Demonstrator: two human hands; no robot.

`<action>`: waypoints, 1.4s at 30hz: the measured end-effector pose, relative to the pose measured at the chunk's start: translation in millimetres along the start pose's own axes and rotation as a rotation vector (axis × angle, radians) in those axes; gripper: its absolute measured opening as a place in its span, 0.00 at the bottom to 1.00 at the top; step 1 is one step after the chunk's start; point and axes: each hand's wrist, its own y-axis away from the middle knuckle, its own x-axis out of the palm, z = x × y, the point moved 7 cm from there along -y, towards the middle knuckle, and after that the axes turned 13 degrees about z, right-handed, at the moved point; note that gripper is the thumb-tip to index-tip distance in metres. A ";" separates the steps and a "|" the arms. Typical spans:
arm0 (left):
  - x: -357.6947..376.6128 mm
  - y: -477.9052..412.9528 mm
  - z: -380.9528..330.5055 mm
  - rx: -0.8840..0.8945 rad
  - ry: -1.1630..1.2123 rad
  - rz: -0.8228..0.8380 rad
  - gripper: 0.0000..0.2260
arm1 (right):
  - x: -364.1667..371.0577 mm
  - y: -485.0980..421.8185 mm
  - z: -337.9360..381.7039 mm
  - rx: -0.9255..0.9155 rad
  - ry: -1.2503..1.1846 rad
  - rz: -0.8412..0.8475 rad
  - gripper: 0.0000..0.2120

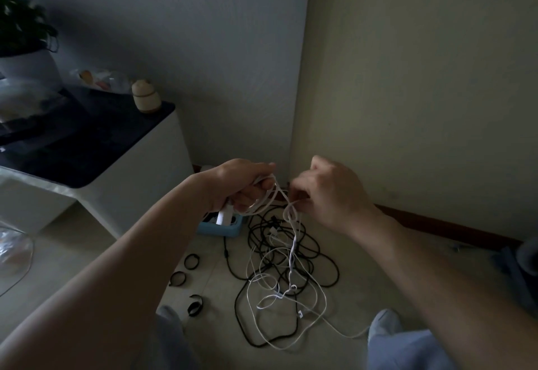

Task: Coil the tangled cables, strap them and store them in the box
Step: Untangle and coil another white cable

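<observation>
Cable, white (292, 250): several loops held in curled left grip (241, 185); right grip (329, 192) pinches a strand. Rest trails into tangled black cables (305, 241) on floor (384, 279), blue box (233, 229) just behind.

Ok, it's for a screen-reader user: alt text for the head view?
The left hand grips white cable loops, the right hand pinches a strand, above tangled black and white cables on the floor. A blue box and black straps lie nearby.

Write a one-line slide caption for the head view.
Left hand holds looped white cable, right hand pinches its strand, above tangled cables, straps and blue box.
</observation>
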 end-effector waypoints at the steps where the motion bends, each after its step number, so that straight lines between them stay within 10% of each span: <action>1: 1.2 -0.3 -0.6 0.003 0.002 0.016 0.21 | 0.9 -0.2 3.0 -0.008 0.000 0.007 0.08; 21: 30.4 9.2 5.3 -0.153 -0.194 0.281 0.22 | 10.7 7.4 -19.5 0.076 -0.554 0.133 0.09; 31: 38.7 -0.6 13.3 -0.220 -0.234 0.244 0.23 | 15.9 10.2 -45.1 0.339 -0.971 -0.101 0.14; 42: 34.1 -8.9 14.3 -0.149 -0.213 0.273 0.25 | 46.1 17.4 -56.9 0.598 -1.463 0.075 0.11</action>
